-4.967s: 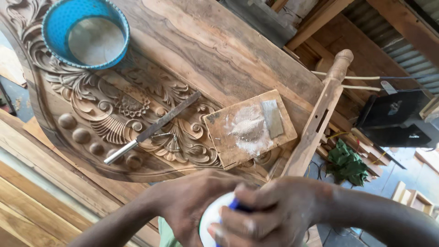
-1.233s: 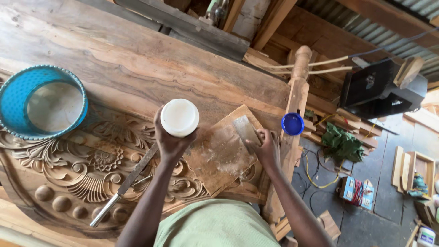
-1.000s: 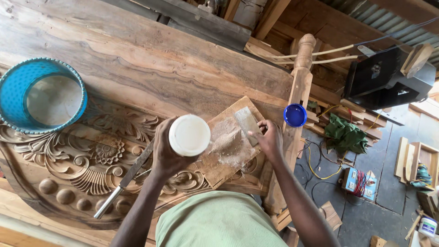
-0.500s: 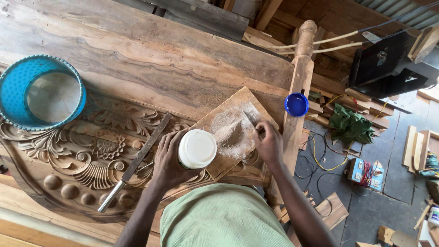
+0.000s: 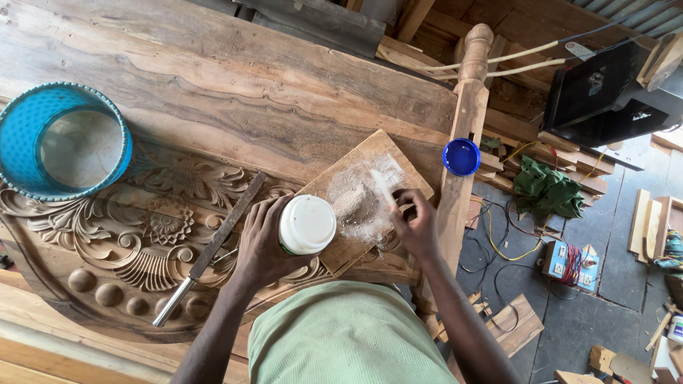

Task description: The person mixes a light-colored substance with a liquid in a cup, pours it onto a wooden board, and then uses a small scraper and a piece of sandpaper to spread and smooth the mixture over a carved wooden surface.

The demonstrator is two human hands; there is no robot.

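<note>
Just below the middle of the frame, your left hand [image 5: 260,245] is wrapped tight around an open white jar [image 5: 306,225], and your right hand [image 5: 415,226] pinches a small flat scraper [image 5: 382,188] whose blade rests in the pale powder heap [image 5: 356,203] on the small wooden board [image 5: 363,195].

The jar sits upright in your grip, mouth toward the camera, its long axis running roughly straight up at the lens, so little else of its body shows. It hovers over the lower left edge of the board, just beside the powder. The scraper's long axis runs from lower right to upper left, blade tip toward the upper left.

Judging from this, a tilt of the jar could spill its white contents past the board onto the carved panel [image 5: 142,242], where it would lodge in the relief. A hard sweep of the scraper could push powder off the board's edge. The blue lid [image 5: 461,156] sits on the narrow post [image 5: 462,142], right of centre, and a knock of your elbow could drop it to the floor.
</note>
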